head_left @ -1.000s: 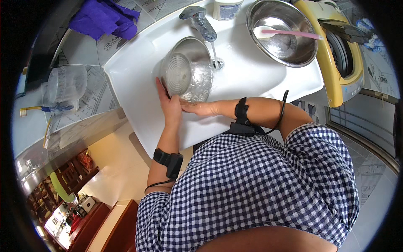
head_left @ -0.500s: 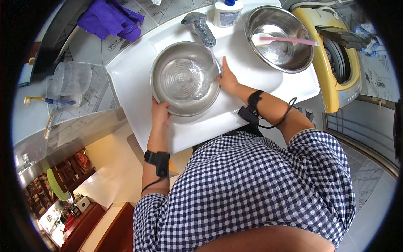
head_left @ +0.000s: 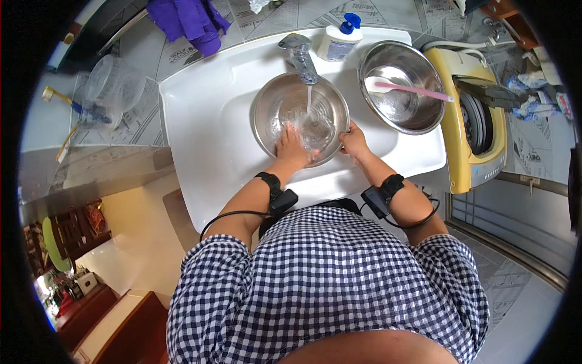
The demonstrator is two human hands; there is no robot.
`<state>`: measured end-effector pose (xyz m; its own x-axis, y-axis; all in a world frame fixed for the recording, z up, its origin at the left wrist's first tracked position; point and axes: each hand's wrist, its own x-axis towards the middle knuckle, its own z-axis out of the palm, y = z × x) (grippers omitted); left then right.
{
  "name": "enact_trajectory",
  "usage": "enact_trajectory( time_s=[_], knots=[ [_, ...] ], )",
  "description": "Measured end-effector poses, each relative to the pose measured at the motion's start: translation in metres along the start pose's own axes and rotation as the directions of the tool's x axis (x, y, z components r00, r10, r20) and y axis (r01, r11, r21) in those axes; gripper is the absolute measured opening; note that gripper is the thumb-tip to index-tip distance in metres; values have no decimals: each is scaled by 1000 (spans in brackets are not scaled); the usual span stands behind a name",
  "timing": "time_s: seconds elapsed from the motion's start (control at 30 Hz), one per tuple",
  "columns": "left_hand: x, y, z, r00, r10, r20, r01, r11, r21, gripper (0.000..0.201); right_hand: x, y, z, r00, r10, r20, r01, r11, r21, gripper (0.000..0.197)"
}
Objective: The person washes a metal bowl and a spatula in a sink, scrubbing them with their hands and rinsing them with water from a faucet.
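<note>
A shallow stainless steel bowl stands in the white sink beneath the faucet. A stream of water runs from the faucet into the bowl, and the water inside is churned and splashing. My left hand is inside the bowl, palm down, with its fingers stretched out in the water. At the bowl's right rim, my right hand grips the edge with the thumb over it; some of its fingers are hidden under the rim.
A deeper steel bowl with a pink-handled spatula across it sits at the sink's right. Behind are a white pump bottle and, farther left, a purple cloth. Clear plastic containers stand left; a yellow machine stands right.
The bowl has shifted right under the faucet. My left hand has let go of its left rim and gone into the water. My right hand has moved down along the right rim.
</note>
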<state>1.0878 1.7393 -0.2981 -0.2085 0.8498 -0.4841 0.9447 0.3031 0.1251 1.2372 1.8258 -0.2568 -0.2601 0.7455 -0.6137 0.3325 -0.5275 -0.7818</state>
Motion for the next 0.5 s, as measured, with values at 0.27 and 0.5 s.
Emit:
enact_trajectory(
  time_s=[0.27, 0.5],
  knots=[
    [-23, -40, 19, 672, 741, 24, -686, 634, -358, 49, 5, -12, -1, 995, -98, 10, 98, 986, -134, 52],
    [-7, -140, -46, 888, 444, -121, -415, 886, 206, 55, -14, -56, -16, 995, 56, 85, -20, 926, -376, 19]
  ],
)
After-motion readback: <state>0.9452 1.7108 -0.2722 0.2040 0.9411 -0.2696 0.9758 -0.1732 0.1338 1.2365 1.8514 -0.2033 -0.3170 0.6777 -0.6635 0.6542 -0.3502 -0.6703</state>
